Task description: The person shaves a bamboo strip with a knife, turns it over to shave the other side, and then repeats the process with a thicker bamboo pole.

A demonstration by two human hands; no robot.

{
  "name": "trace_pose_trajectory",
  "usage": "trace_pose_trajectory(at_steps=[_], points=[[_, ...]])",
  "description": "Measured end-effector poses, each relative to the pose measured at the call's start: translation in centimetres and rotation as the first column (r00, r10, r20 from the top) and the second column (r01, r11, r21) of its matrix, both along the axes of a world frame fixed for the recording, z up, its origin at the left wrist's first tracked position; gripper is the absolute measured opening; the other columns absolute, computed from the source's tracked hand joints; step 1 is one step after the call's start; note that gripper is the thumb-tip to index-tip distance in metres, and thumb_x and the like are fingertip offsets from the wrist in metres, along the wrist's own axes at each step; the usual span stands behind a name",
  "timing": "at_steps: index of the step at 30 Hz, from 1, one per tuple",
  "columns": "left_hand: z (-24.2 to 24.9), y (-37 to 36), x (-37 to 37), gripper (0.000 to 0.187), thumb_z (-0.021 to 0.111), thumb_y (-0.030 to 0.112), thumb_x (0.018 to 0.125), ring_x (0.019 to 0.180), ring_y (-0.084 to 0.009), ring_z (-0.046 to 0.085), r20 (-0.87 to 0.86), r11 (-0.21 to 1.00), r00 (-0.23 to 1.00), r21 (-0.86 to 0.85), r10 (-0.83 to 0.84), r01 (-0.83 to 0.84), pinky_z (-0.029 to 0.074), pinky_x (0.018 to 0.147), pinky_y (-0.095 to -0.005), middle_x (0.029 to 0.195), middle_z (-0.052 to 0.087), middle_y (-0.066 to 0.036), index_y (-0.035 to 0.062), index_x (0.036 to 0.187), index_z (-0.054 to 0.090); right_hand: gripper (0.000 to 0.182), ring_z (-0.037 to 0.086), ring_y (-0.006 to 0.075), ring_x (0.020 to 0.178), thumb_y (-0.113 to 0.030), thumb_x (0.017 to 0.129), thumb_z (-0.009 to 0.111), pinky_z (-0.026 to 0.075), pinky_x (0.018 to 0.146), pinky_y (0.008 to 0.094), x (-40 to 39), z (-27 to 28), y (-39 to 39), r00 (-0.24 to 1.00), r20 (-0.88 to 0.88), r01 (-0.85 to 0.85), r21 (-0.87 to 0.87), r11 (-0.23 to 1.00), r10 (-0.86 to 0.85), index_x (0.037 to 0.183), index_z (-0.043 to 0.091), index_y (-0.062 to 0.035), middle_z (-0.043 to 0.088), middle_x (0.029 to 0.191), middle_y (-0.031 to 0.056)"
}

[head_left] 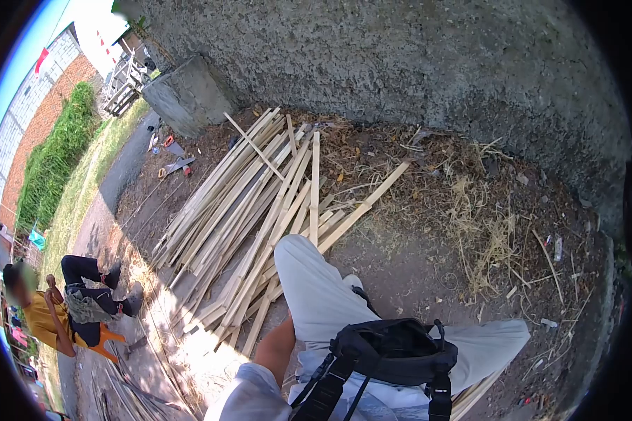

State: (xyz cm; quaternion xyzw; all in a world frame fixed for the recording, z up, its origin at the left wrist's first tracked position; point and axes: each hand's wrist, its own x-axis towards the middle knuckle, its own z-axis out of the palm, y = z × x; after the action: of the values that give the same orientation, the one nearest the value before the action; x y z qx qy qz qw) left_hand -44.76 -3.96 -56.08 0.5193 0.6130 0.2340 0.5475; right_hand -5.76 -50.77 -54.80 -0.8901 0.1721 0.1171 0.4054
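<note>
Neither of my hands shows. My left forearm [277,351] reaches down beside my bent knee, and the hand is hidden behind the leg. My right arm is out of sight. Just beyond my left knee lies a loose pile of long pale split bamboo slats [225,189], several of them crossing at angles. One longer slat [365,207] sticks out of the pile toward the wall on the right. More slat ends [477,394] show under my right leg. A black bag [393,351] with straps sits against my front, over my light trousers [316,284].
A rough grey wall [400,63] runs along the far side, with a concrete block [189,98] at its left. Handsaws [178,166] lie on the dirt. Bamboo shavings [495,245] litter the right. At left, a person in a yellow shirt [45,319] sits on an orange stool [109,342].
</note>
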Motion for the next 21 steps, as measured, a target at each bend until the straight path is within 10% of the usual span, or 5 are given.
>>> trace_pose_trajectory(at_steps=[8,15,21], points=[[-0.2,-0.4,-0.2,0.040,0.064,0.028,0.083,0.080,-0.0226,0.067,-0.003,1.000,1.000,-0.009,0.009,-0.010,0.052,0.074,-0.0374,0.088,0.071,-0.014,-0.0052,0.105,0.067,0.031,0.051,0.0240,0.056,-0.035,0.095,0.052,0.045,0.053,0.0396,5.1,1.2,-12.9,0.906,0.424,0.057,-0.132,0.990,0.005,0.084,0.056,-0.0066,0.055,0.063,0.0084],[-0.6,-0.3,-0.1,0.041,0.064,0.029,0.083,0.080,-0.0229,0.067,-0.009,1.000,1.000,-0.020,0.024,-0.024,0.052,0.074,-0.0376,0.088,0.071,-0.014,-0.0052,0.105,0.067,0.057,0.058,0.0131,0.059,-0.052,0.087,0.067,0.048,0.053,0.0264,16.7,9.2,-6.1,0.747,0.373,0.427,0.366,0.827,-0.550,0.088,0.071,0.0047,0.065,0.069,0.0075],[-0.5,-0.4,-0.9,0.042,0.064,0.030,0.083,0.080,-0.0231,0.067,-0.024,0.999,0.999,-0.016,0.042,-0.042,0.052,0.074,-0.0378,0.088,0.071,-0.014,-0.0053,0.106,0.067,0.046,0.069,0.0160,0.082,-0.038,0.093,0.065,0.055,0.069,0.0263,23.9,15.4,1.8,0.835,0.358,0.204,0.503,0.840,-0.417,0.102,0.067,0.0075,0.071,0.095,0.0117]])
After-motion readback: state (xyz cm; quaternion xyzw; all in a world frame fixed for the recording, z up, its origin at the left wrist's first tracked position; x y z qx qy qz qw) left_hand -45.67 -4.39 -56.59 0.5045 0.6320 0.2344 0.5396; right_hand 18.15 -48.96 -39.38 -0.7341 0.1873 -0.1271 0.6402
